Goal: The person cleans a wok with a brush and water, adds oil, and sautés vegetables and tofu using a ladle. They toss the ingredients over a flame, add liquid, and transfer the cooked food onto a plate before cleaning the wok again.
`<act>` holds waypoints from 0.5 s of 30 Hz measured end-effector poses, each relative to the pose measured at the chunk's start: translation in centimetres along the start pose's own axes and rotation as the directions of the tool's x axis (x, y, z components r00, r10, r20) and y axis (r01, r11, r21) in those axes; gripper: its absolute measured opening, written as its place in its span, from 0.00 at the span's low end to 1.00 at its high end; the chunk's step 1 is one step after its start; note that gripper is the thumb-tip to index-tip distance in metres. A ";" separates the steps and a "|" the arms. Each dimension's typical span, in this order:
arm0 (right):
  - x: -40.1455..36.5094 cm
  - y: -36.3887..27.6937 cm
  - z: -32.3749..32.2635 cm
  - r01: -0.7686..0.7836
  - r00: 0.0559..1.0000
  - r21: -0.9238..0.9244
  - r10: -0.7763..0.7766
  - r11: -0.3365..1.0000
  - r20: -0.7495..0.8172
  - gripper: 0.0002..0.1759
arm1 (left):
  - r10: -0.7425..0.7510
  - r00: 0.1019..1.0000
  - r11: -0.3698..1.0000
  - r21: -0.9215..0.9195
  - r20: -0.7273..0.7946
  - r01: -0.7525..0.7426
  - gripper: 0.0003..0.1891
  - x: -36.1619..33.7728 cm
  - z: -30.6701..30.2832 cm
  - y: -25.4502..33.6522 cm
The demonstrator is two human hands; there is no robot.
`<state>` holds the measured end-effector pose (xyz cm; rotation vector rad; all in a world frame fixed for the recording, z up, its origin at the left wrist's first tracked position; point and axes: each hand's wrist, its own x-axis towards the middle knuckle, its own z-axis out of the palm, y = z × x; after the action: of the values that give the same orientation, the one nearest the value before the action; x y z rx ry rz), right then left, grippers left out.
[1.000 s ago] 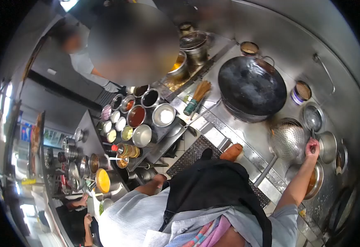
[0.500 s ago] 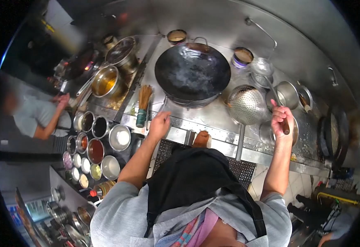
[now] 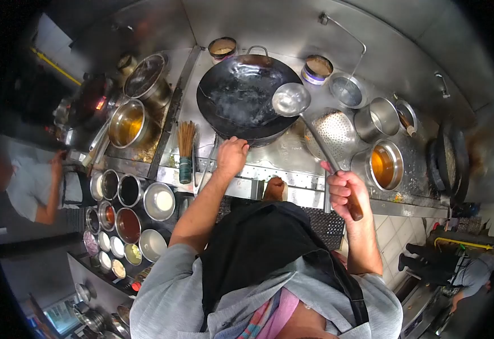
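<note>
In my right hand (image 3: 348,195) is a long-handled ladle (image 3: 292,100) with a wooden grip. Its metal bowl hangs over the right side of a large black wok (image 3: 238,93), from which steam rises. My left hand (image 3: 233,156) is closed with curled fingers at the wok's near edge; what the fingers grip is hidden. Just left of that hand stands a bamboo brush (image 3: 185,152) with a green-wrapped handle. A perforated strainer (image 3: 331,133) lies to the right of the wok, partly behind the ladle's handle.
Steel pots of amber liquid stand at right (image 3: 391,164) and left (image 3: 136,133). Several seasoning containers (image 3: 128,225) crowd the lower left. A tap pipe (image 3: 363,48) bends over a small metal bowl (image 3: 347,90). Another person (image 3: 35,186) stands at left, another (image 3: 473,277) at lower right.
The ladle has swung left, from the pots at right to over the wok. My right hand has moved left and nearer to me. My left hand has reached the wok's near edge.
</note>
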<state>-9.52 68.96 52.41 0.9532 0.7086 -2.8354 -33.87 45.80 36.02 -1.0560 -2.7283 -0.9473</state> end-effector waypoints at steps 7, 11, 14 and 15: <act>5.5 4.4 -4.4 0.121 0.970 -0.670 -0.229 0.733 -0.075 0.24 | -0.076 0.994 0.953 -0.300 -0.084 0.047 0.11 -4.2 -2.4 4.8; 8.7 6.2 -5.8 0.310 0.940 -0.496 -0.340 0.811 0.030 0.22 | -0.065 0.778 0.617 -0.587 0.625 0.524 0.12 -7.5 -0.9 8.2; 9.7 5.7 -2.5 0.328 0.944 -0.357 -0.294 0.875 0.149 0.22 | 0.087 0.658 0.368 -0.638 0.748 0.676 0.24 -5.6 -1.5 14.2; 11.0 6.6 -3.9 0.330 0.932 -0.222 -0.280 0.918 0.229 0.24 | 0.112 0.633 0.381 -0.621 0.766 0.685 0.24 -5.1 -1.4 15.6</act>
<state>-14.87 65.74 40.58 0.5588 1.2612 -2.9311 -20.35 51.01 43.93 -1.1181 -2.9666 -2.9239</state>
